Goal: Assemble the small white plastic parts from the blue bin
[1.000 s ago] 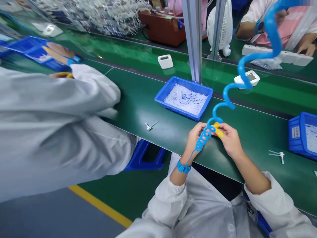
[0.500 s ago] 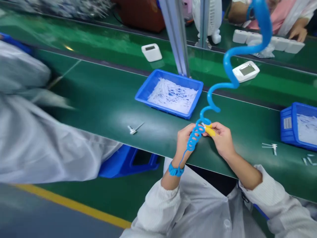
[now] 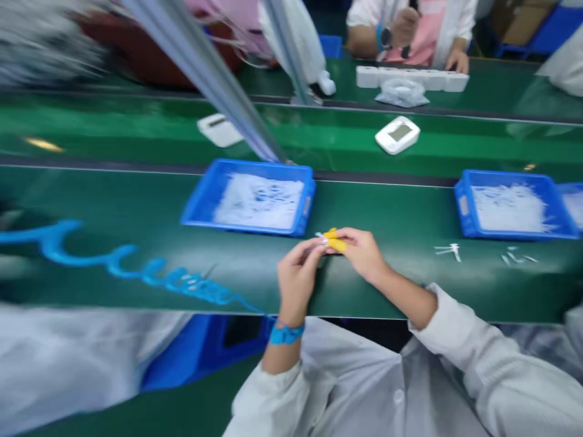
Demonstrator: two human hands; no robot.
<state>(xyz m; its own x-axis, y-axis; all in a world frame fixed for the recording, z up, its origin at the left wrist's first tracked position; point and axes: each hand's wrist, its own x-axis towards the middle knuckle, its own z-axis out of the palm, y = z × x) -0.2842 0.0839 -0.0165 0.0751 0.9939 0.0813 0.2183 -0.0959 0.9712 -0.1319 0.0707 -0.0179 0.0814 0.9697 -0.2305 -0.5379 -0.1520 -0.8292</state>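
My left hand pinches a small white plastic piece between thumb and fingers. Around the yellow handles of what look like small nippers, my right hand is closed. The nippers' tip meets the white piece; its jaws are too small and blurred to make out. On my left wrist sits a blue strap, from which a blue coiled cord runs off to the left. Just beyond my hands stands a blue tray of thin white plastic parts.
Right of my hands lie a branched white piece and several loose bits. A second blue tray stands behind them. White display devices rest on the green ledge, near a slanted metal post. Co-workers are opposite and at left.
My view has swung to the right. The coiled cord, earlier in front of my hands, now stretches out to the left. Both hands keep their hold on the white piece and nippers.
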